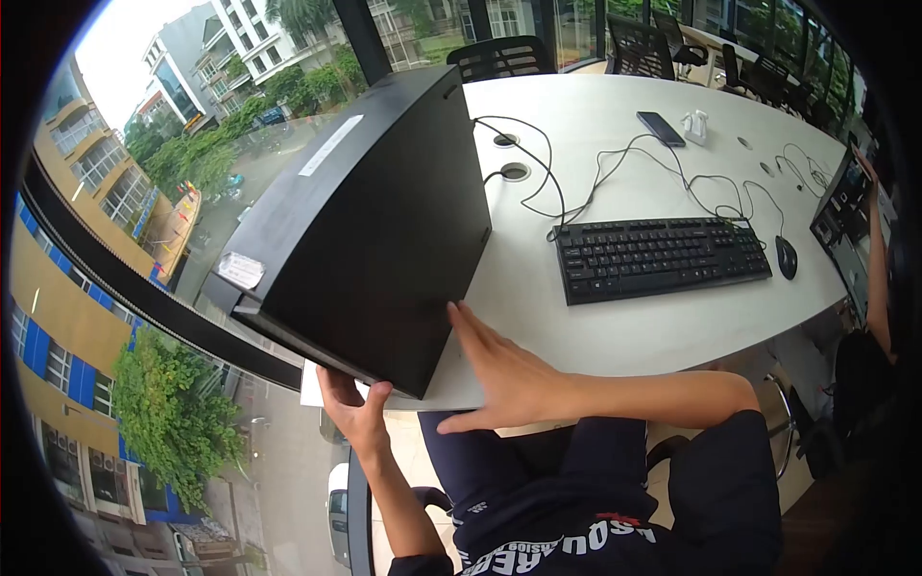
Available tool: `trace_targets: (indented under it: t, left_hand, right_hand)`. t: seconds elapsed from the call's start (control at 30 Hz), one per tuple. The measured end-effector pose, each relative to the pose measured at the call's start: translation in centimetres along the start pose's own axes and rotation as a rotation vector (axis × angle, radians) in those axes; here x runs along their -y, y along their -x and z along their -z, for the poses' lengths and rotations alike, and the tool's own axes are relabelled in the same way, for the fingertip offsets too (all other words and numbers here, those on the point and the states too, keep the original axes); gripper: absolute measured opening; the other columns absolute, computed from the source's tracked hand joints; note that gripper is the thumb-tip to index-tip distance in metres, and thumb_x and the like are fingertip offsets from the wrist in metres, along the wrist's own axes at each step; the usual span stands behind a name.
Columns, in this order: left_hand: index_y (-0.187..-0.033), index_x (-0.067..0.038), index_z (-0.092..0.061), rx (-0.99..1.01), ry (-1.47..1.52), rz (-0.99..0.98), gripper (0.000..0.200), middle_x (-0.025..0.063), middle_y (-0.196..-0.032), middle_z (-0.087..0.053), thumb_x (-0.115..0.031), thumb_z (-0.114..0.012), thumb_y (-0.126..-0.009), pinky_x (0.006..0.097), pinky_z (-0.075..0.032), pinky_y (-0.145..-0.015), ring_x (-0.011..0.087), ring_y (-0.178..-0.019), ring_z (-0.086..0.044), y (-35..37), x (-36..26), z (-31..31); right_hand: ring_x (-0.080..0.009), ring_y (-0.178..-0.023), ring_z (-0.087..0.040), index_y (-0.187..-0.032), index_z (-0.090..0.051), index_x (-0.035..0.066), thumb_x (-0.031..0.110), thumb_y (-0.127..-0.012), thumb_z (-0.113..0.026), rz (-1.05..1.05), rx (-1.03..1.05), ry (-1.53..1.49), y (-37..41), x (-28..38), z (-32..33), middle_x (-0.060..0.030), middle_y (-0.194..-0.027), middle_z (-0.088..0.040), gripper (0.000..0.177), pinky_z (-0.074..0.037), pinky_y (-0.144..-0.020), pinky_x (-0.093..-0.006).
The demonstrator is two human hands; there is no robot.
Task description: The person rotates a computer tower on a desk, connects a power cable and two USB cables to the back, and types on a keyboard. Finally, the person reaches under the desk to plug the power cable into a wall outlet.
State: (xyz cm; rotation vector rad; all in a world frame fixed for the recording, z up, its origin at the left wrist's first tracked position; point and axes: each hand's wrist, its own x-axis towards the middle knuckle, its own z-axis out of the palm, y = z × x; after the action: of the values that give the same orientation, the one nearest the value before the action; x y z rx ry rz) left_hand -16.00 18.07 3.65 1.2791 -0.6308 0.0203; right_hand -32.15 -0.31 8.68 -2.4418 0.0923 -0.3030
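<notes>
A black computer tower [375, 230] stands at the left end of the white table, with a white label on its top and another near its front corner. My left hand [353, 408] is at the tower's lower front edge, fingers against the front and partly hidden, thumb by the corner. My right hand [509, 376] is stretched out beside the tower's near side, thumb spread apart, its fingertips at or very near the panel. Right of the tower lies a black keyboard [663, 259], with a black mouse [787, 257] beyond it.
Black cables [547, 173] run from the tower past round holes in the white table [461, 370]. A phone [661, 129] and a small white item [695, 127] lie farther back. At far right, another person's arm [878, 259] reaches to an opened computer case [845, 197]. Windows border the left.
</notes>
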Motion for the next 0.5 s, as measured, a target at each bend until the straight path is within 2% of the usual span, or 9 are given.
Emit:
trace_targets:
  t: [0.03, 0.1, 0.13, 0.17, 0.27, 0.33, 0.47, 0.5]
  left_hand:
    - [-0.147, 0.004, -0.051, -0.006, -0.025, -0.008, 0.097, 0.0086, -0.134, -0.062, -0.04, -0.099, -0.074, 0.0338, -0.04, -0.112, 0.0218, -0.127, -0.058, 0.2, -0.2, -0.1]
    - [-0.144, 0.005, -0.053, -0.01, -0.057, -0.07, 0.091, 0.0076, -0.13, -0.064, -0.041, -0.096, -0.078, 0.0335, -0.043, -0.109, 0.02, -0.123, -0.06, 0.5, -0.5, -0.7]
    - [-0.148, 0.004, -0.05, 0.002, -0.035, -0.021, 0.099, 0.0102, -0.136, -0.061, -0.032, -0.102, -0.072, 0.0362, -0.041, -0.114, 0.0242, -0.129, -0.058, 0.8, -0.5, -0.5]
    - [-0.147, 0.003, -0.05, -0.019, -0.048, -0.019, 0.096, 0.0102, -0.134, -0.061, -0.029, -0.102, -0.072, 0.0362, -0.042, -0.113, 0.0239, -0.126, -0.059, 1.0, -0.5, -0.8]
    - [-0.141, 0.002, -0.051, -0.052, -0.121, -0.016, 0.088, 0.0098, -0.129, -0.061, -0.021, -0.1, -0.071, 0.0357, -0.043, -0.11, 0.0229, -0.121, -0.059, 1.8, -1.1, -2.6]
    - [-0.133, 0.0, -0.051, -0.061, -0.197, 0.006, 0.081, 0.0098, -0.122, -0.061, -0.014, -0.099, -0.07, 0.0347, -0.044, -0.107, 0.0212, -0.115, -0.059, 1.8, -1.5, -4.0]
    - [-0.128, 0.001, -0.05, -0.041, -0.268, -0.031, 0.079, 0.0117, -0.117, -0.063, -0.019, -0.101, -0.071, 0.0355, -0.046, -0.103, 0.0224, -0.111, -0.061, -1.1, -1.9, -7.4]
    - [-0.127, 0.003, -0.05, -0.01, -0.303, -0.045, 0.082, 0.0132, -0.115, -0.065, -0.024, -0.103, -0.07, 0.036, -0.049, -0.098, 0.0235, -0.106, -0.063, -2.1, -1.6, -8.0]
  right_hand:
    - [-0.0571, -0.155, -0.025, -0.16, 0.002, -0.018, 0.059, -0.08, -0.087, 0.005, 0.037, -0.01, -0.2, 0.4, -0.8, -0.0482, -0.164, -0.011, 0.143, -0.029, -0.128, -0.0521]
    - [-0.061, -0.154, -0.022, -0.158, 0.005, -0.021, 0.06, -0.079, -0.087, -0.009, -0.045, 0.028, -0.5, 1.3, -2.8, -0.0508, -0.163, -0.007, 0.147, -0.028, -0.128, -0.0545]
    - [-0.063, -0.153, -0.021, -0.158, 0.007, -0.022, 0.061, -0.078, -0.088, -0.015, -0.081, 0.05, -0.8, 1.5, -3.3, -0.0521, -0.162, -0.005, 0.148, -0.028, -0.128, -0.0556]
    - [-0.0669, -0.152, -0.017, -0.156, 0.007, -0.025, 0.062, -0.076, -0.089, -0.017, -0.07, 0.017, -0.7, 1.5, -3.1, -0.0547, -0.16, -0.002, 0.151, -0.027, -0.128, -0.0568]
    - [-0.066, -0.152, -0.017, -0.155, 0.007, -0.026, 0.06, -0.079, -0.088, -0.032, -0.064, 0.048, -0.8, 0.7, -2.5, -0.0545, -0.16, -0.002, 0.149, -0.027, -0.128, -0.0572]
    - [-0.0643, -0.153, -0.017, -0.155, 0.007, -0.025, 0.058, -0.081, -0.087, -0.022, -0.145, 0.051, -1.2, -0.6, -2.9, -0.0538, -0.161, -0.003, 0.146, -0.027, -0.128, -0.0563]
    - [-0.0603, -0.154, -0.021, -0.157, 0.008, -0.023, 0.056, -0.084, -0.085, -0.031, -0.165, 0.073, -3.7, -4.8, -2.7, -0.051, -0.163, -0.004, 0.142, -0.03, -0.127, -0.0528]
    - [-0.0584, -0.154, -0.024, -0.157, 0.008, -0.023, 0.057, -0.084, -0.085, -0.017, -0.164, 0.074, -4.5, -6.0, -2.3, -0.0502, -0.163, -0.007, 0.142, -0.031, -0.127, -0.0515]
